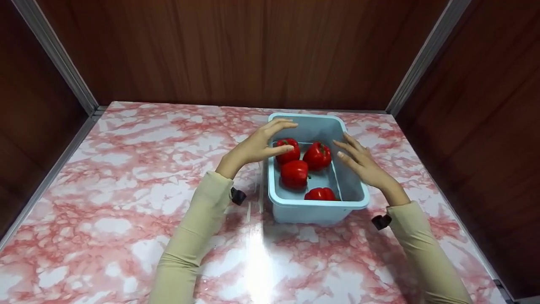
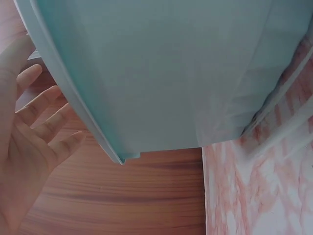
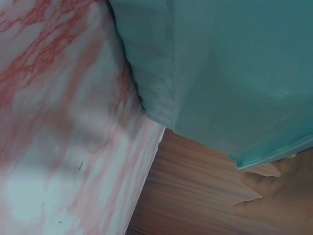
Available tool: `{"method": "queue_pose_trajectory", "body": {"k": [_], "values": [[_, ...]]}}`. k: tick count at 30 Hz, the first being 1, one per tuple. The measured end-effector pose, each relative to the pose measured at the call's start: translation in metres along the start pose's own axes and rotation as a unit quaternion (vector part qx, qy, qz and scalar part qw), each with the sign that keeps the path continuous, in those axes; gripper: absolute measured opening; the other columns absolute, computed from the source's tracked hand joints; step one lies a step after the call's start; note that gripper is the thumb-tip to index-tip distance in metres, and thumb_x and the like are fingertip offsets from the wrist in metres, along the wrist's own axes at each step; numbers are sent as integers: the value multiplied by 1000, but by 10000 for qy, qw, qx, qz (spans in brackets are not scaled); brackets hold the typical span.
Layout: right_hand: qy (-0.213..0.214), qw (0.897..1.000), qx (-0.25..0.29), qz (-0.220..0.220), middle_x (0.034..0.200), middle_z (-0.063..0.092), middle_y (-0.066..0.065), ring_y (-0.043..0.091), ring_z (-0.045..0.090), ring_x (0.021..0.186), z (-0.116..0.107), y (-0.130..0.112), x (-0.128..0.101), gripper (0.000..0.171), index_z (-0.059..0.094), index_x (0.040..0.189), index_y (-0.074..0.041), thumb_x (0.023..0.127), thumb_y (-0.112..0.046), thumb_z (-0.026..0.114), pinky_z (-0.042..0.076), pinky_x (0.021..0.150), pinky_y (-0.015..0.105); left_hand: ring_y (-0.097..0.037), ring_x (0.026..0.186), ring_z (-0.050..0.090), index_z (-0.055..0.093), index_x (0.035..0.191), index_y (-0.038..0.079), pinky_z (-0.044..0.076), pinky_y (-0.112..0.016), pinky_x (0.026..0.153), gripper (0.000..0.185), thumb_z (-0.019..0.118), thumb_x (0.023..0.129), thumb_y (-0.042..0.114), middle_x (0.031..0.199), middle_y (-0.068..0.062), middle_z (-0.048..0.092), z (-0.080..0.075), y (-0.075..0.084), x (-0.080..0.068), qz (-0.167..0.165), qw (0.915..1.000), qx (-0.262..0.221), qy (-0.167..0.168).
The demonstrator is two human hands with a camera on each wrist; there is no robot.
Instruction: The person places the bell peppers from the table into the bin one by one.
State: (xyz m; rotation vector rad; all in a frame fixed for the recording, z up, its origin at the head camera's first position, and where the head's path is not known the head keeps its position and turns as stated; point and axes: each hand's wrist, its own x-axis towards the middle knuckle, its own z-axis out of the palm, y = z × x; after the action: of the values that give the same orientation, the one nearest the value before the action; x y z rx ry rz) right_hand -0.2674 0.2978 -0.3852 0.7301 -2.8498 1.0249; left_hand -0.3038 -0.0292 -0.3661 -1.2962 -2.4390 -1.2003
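A pale blue plastic bin (image 1: pixel 318 211) stands on the table with several red bell peppers inside. Two peppers lie side by side farther back, one pepper (image 1: pixel 294 174) sits in front of them, and another (image 1: pixel 320 194) is partly hidden by the near wall. My left hand (image 1: pixel 257 145) hovers over the left rim, fingers spread and thumb reaching over a pepper. On the opposite side, my right hand (image 1: pixel 363 164) is at the right rim with fingers extended inward. Neither hand holds anything; whether the fingers touch the rim is unclear. Both wrist views show the bin's outer walls (image 2: pixel 146 73) (image 3: pixel 244 73).
The red-and-white marbled tabletop (image 1: pixel 126 190) surrounds the bin. Brown wood-grain panels (image 1: pixel 219 55) rise at the back and both sides, joined by grey metal corner strips (image 1: pixel 63 59). A small dark wrist device (image 1: pixel 238 196) sits at each cuff.
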Motion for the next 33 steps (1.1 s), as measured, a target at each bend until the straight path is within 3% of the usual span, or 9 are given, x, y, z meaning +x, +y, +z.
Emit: {"method": "queue_pose_trajectory", "body": {"k": [10, 19, 27, 33], "values": [[-212, 9995, -155, 151, 156, 8, 9, 38, 2, 141, -2, -2, 1, 49, 38, 142, -17, 99, -40, 34, -13, 103, 66, -16, 134, 32, 41, 140, 23, 32, -40, 108, 59, 62, 87, 38, 145, 1, 37, 0, -2, -5, -200, 9995, 247, -75], [-526, 9978, -379, 111, 156, 3, 7, 35, 0, 142, -9, -4, 0, 49, 31, 145, -24, 99, -40, 33, -12, 104, 65, -16, 136, 26, 33, 143, 34, 31, -47, 107, 62, 58, 87, 46, 149, 5, 30, 0, -1, -9, -350, 9982, 406, -277], [-443, 9976, -518, 115, 157, 3, 5, 34, -1, 142, -8, -3, 1, 50, 31, 145, -27, 98, -43, 34, -14, 104, 63, -17, 138, 22, 34, 144, 28, 29, -49, 108, 66, 55, 86, 54, 150, 3, 27, 1, 0, -13, -381, 9976, 430, -376], [-313, 9973, -664, 57, 156, 4, 5, 37, -1, 141, -9, -4, 0, 51, 31, 145, -27, 98, -44, 36, -15, 104, 63, -16, 139, 20, 31, 144, 33, 28, -48, 108, 67, 54, 85, 56, 151, 4, 25, 3, 1, -12, -414, 9971, 457, -444]]}}
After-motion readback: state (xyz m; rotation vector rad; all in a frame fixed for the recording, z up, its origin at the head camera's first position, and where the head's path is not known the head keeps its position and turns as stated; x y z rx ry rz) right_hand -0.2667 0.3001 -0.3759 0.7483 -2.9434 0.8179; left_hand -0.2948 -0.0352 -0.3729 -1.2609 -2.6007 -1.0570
